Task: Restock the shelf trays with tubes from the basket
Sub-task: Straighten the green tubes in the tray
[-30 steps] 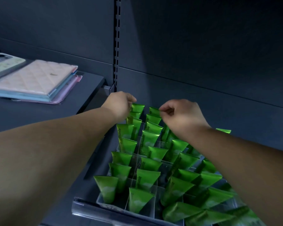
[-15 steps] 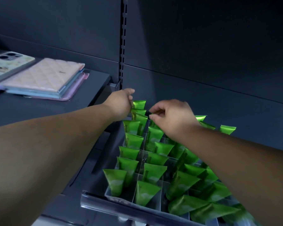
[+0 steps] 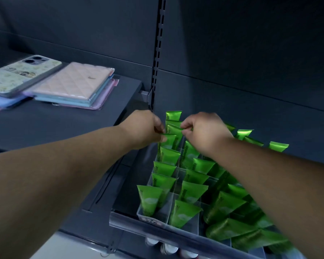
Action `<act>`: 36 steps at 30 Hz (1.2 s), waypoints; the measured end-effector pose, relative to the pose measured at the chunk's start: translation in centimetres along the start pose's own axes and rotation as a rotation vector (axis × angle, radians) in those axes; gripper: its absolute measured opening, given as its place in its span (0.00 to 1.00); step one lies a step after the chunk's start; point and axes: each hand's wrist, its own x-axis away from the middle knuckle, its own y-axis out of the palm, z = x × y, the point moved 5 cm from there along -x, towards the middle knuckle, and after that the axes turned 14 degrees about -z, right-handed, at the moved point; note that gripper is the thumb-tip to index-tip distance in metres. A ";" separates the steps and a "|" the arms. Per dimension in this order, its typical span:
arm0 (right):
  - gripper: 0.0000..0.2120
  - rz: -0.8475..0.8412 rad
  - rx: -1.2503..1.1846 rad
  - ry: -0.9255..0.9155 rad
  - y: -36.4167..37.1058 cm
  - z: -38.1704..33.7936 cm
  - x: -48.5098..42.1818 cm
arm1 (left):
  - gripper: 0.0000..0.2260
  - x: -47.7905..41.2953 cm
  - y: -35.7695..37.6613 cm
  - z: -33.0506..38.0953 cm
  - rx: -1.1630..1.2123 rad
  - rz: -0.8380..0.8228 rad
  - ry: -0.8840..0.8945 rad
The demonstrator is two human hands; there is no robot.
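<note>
Fingers point(image 3: 184, 126) of both hands point(image 3: 204, 131) on tubes point(image 3: 173, 133)

1. My left hand point(image 3: 144, 128) and right hand point(image 3: 204, 131) show me their backs. The fingertips pinching the back tubes point(image 3: 173, 132) are mostly tucked out of sight.
2. My right forearm point(image 3: 269, 174) covers the right-hand rows of the tray point(image 3: 157, 219).
3. The front-right tubes point(image 3: 251, 238) are blurred and run off the frame.
4. The tube print is too small to read.
5. The left edge cuts off the phone case point(image 3: 22, 73).
6. I cannot identify the white round things point(image 3: 168, 248) half hidden under the shelf lip.
</note>
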 end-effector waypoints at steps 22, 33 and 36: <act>0.12 0.055 0.012 -0.021 -0.5 0.2 0.8 | 0.10 0.2 1.0 1.2 0.106 -0.020 0.043; 0.13 0.118 -0.113 0.040 -2.5 3.1 2.9 | 0.13 -2.5 -1.2 -0.3 0.138 0.207 -0.113; 0.12 0.145 -0.137 0.026 -2.7 3.9 3.3 | 0.14 -4.7 -1.3 0.3 0.194 0.203 -0.091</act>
